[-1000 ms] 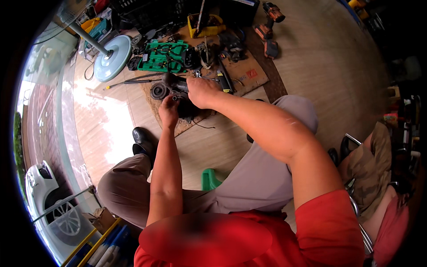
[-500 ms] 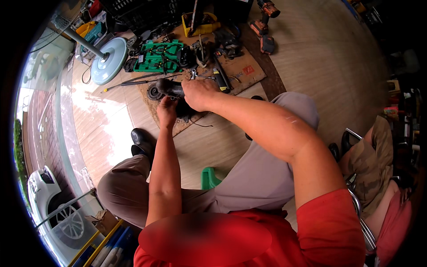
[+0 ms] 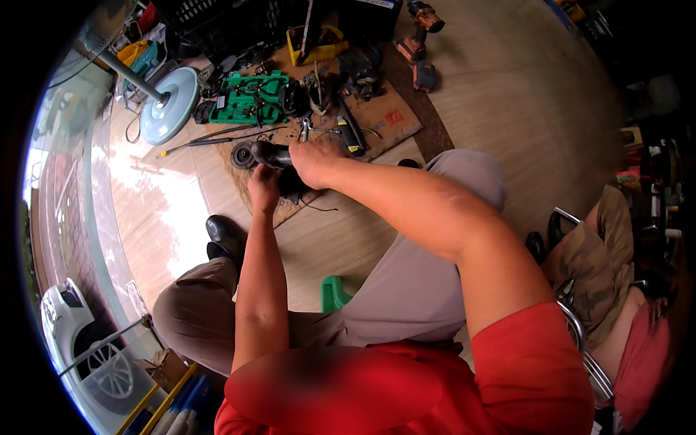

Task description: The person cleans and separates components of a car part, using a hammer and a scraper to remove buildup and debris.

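Observation:
My right hand point(image 3: 312, 161) is closed on a dark tool with a rounded head point(image 3: 269, 154), held above a greasy dark part point(image 3: 291, 185). Just below the tool's head, my left hand point(image 3: 264, 181) has its fingers curled at that part; what exactly they grip is partly hidden. A round dark disc part point(image 3: 242, 156) lies left of the tool head on a stained cardboard sheet point(image 3: 396, 133). Behind my hands are a silver wrench point(image 3: 306, 127), a black and yellow tube-shaped item point(image 3: 351, 129) and an open green tool case point(image 3: 246, 98).
A yellow bin point(image 3: 314, 45), black crate point(image 3: 217, 22) and cordless drill point(image 3: 418, 45) stand behind. Left are a pale round pedestal base point(image 3: 167, 107) and a white car point(image 3: 87, 341) beyond glass. A green stool point(image 3: 333, 293) is under me; another person's legs point(image 3: 598, 268) are at right.
The tool's head and my right hand have come down slightly toward my left hand and the dark part. The whole view has also shifted a little.

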`<state>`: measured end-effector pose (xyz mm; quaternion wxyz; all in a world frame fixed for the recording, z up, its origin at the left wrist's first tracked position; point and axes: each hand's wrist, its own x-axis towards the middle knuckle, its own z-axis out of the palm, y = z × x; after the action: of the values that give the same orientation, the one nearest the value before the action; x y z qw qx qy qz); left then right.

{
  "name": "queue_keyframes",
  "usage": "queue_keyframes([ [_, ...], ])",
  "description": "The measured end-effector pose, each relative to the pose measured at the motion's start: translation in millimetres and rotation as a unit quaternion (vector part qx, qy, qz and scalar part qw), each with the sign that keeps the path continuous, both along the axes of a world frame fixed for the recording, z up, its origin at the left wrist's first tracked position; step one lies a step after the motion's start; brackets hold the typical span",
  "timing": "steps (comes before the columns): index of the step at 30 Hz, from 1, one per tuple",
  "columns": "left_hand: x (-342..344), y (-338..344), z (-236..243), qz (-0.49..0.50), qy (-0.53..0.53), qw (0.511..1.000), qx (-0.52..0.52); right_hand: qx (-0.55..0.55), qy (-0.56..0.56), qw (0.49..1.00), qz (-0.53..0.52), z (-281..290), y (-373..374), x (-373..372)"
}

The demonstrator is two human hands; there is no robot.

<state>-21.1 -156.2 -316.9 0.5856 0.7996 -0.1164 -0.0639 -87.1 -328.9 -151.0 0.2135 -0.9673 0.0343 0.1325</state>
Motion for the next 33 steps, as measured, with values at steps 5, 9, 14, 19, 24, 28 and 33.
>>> queue_keyframes([
  [5,-5.1,-0.2,12.1,-0.003,-0.002,0.999,0.036,0.012,-0.001,1.000,-0.023,4.6,1.6,-1.1],
  [9,-14.6,-11.9,29.8,-0.002,0.023,0.999,0.030,-0.003,0.015,1.000,-0.025,-6.2,-1.6,-3.6],
  [14,8.7,10.0,-14.2,-0.003,0.037,0.999,0.014,0.014,-0.021,1.000,-0.010,-6.2,0.7,2.7],
  [19,18.1,22.5,-25.2,0.012,0.092,0.982,-0.162,0.018,-0.019,1.000,-0.013,20.4,-4.3,0.5],
  [24,16.5,24.7,-26.6,-0.019,0.093,0.984,-0.150,0.019,-0.044,0.998,-0.030,7.4,-8.9,-0.9],
  [28,10.4,24.6,-36.0,-0.025,0.067,0.993,-0.093,0.003,-0.022,1.000,0.000,10.4,-4.7,-4.3],
  [33,2.7,16.5,-25.2,-0.027,0.043,0.997,-0.064,-0.006,0.013,1.000,0.006,17.2,-2.9,-8.1],
])
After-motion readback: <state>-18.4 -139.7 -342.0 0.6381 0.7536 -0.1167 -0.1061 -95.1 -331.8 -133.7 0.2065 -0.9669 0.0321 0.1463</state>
